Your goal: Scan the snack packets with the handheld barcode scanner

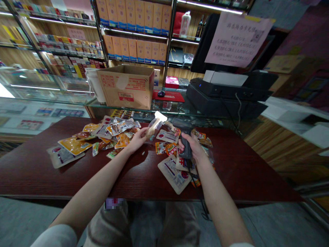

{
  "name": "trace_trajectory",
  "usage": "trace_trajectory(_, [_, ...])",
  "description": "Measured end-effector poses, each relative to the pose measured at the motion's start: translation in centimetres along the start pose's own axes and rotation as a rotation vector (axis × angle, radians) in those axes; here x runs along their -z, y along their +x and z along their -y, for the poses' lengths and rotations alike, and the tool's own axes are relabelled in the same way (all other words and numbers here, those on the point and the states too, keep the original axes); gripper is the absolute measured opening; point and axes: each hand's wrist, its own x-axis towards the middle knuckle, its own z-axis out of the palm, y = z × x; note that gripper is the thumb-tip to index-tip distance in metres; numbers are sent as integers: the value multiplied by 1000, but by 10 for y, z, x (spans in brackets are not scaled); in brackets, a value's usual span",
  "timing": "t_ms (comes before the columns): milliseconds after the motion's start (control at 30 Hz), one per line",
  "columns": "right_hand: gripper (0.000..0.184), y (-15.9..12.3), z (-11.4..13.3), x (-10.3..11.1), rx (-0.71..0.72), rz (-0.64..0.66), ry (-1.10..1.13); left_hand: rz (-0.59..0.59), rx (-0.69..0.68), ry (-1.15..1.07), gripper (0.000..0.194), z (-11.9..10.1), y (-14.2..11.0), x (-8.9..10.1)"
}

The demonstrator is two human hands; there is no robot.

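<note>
My left hand [138, 140] grips a clear plastic snack packet [153, 128] above the middle of the dark red table [123, 185]. A bright white patch of light falls on the packet's far end. My right hand [193, 146] is wrapped round the handle of a black barcode scanner [186, 146], whose head points toward the packet. From its handle a black cable [198, 192] hangs down over the table edge. Left of my left hand lies a heap of snack packets [122, 126]. More packets, including a grey-beige pouch [174, 174], lie under and around my right hand.
Behind the table, an open cardboard box [128, 87] stands on a glass counter [169, 109], with a white bag [95, 85] beside it. At right are a black monitor with a paper sign [238, 37] and a black cash-drawer unit [221, 97]. Stocked shelves line the back.
</note>
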Motion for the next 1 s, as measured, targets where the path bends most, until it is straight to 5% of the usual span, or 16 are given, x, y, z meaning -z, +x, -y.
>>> trace_trajectory(167, [29, 1, 0, 3, -3, -16, -7, -53, -20, 144, 48, -8, -5, -1])
trace_trajectory(367, [33, 4, -4, 12, -9, -32, -15, -384, -175, 914, 44, -39, -19, 11])
trace_trajectory(533, [35, 5, -3, 12, 34, -72, 15, -552, -146, 1226, 50, -61, -22, 34])
trace_trajectory(700, [35, 4, 1, 11, 38, -95, 28, -544, -3, 1323, 46, -51, -19, 42])
trace_trajectory(1000, [34, 2, 10, 25, 93, -187, 47, -437, -100, 1221, 65, -32, -23, 12])
